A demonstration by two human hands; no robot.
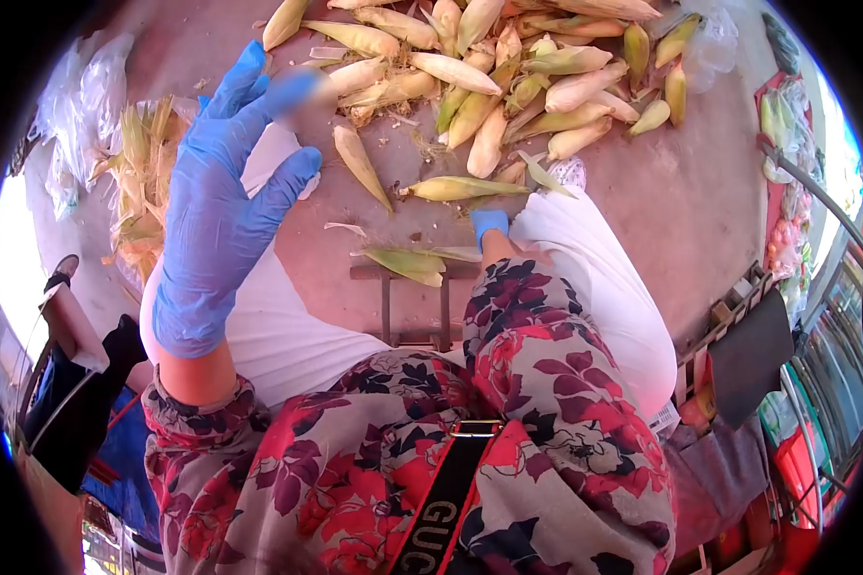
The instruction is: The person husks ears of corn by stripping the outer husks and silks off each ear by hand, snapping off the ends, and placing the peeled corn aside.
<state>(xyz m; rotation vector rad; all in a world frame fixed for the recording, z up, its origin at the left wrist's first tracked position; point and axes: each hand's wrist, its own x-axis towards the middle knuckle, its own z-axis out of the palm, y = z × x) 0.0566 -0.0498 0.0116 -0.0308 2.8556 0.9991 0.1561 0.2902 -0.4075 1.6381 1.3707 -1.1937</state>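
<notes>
My left hand (225, 201), in a blue glove, is raised at the left with its fingers spread and nothing in it. Low between my knees, only a small part of my right hand (490, 222) in its blue glove shows; its fingers are hidden. Just above it lies an ear of corn in green husk (465, 188); whether they touch, I cannot tell. Another pale ear of corn (360, 163) rests on the floor to the right of my left hand. Loose green husk (408, 264) lies in front of my lap.
A large heap of corn ears (537, 81) covers the floor ahead. Stripped husks (142, 182) are piled at the left, with clear plastic bags (84, 105) beyond. Bagged produce (788, 192) lines the right, near a dark crate (750, 355).
</notes>
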